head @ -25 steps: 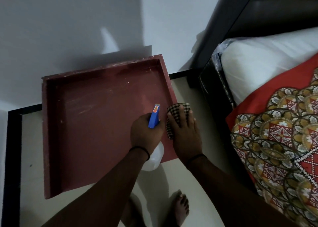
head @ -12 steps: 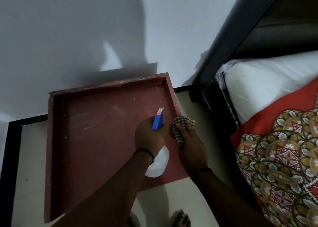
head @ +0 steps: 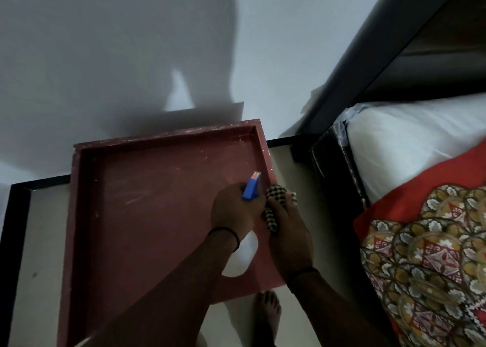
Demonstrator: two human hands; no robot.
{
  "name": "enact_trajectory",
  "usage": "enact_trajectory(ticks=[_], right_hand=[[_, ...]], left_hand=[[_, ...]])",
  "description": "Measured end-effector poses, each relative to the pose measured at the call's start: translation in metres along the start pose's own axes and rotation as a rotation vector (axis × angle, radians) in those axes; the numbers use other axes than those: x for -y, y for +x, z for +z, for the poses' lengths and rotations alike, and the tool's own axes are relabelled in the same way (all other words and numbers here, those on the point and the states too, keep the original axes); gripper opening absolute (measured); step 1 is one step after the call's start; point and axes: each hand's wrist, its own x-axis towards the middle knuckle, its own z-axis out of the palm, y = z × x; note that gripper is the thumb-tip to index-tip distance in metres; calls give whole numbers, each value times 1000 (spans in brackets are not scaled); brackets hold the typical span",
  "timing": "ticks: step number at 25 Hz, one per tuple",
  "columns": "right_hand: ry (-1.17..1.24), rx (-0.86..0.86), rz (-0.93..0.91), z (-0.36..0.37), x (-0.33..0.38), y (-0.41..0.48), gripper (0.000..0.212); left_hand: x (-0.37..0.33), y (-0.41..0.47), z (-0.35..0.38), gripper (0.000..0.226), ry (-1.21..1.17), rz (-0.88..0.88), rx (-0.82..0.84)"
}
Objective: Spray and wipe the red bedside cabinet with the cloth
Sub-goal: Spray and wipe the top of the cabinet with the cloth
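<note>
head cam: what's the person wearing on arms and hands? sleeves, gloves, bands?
No gloves on left hand or right hand. No sleeves in view on either forearm. A thin black band circles each wrist: left band, right band.

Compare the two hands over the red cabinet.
The left hand grips the spray bottle; the right hand holds the chequered cloth. The left hand is over the recessed top of the cabinet; the right hand is at its right rim. Both wear a dark wristband and sit side by side.
</note>
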Motion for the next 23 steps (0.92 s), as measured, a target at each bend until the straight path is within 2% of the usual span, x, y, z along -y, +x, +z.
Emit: enact_trajectory(ticks=[5, 9, 11, 13, 16, 20, 23], right_hand=[[-99, 21, -75, 2, 1, 19, 55], [-240, 16, -190, 4, 10, 43, 65], [-348, 58, -235, 13, 14, 64, 61], [-414, 80, -205, 23, 23, 91, 51], [-467, 59, -167, 28, 35, 119, 53], [-393, 104, -188, 27, 23, 89, 60], [-425, 146, -210, 23, 13, 68, 63]], left_hand=[[-5, 8, 0, 35, -61, -6, -91], [3, 9, 2, 36, -83, 12, -96], [9, 8, 2, 36, -53, 22, -91], [16, 7, 2, 36, -22, 27, -91], [21, 9, 1, 38, -95, -16, -124], [12, 12, -5, 34, -101, 0, -127], [3, 15, -12, 33, -79, 36, -110]])
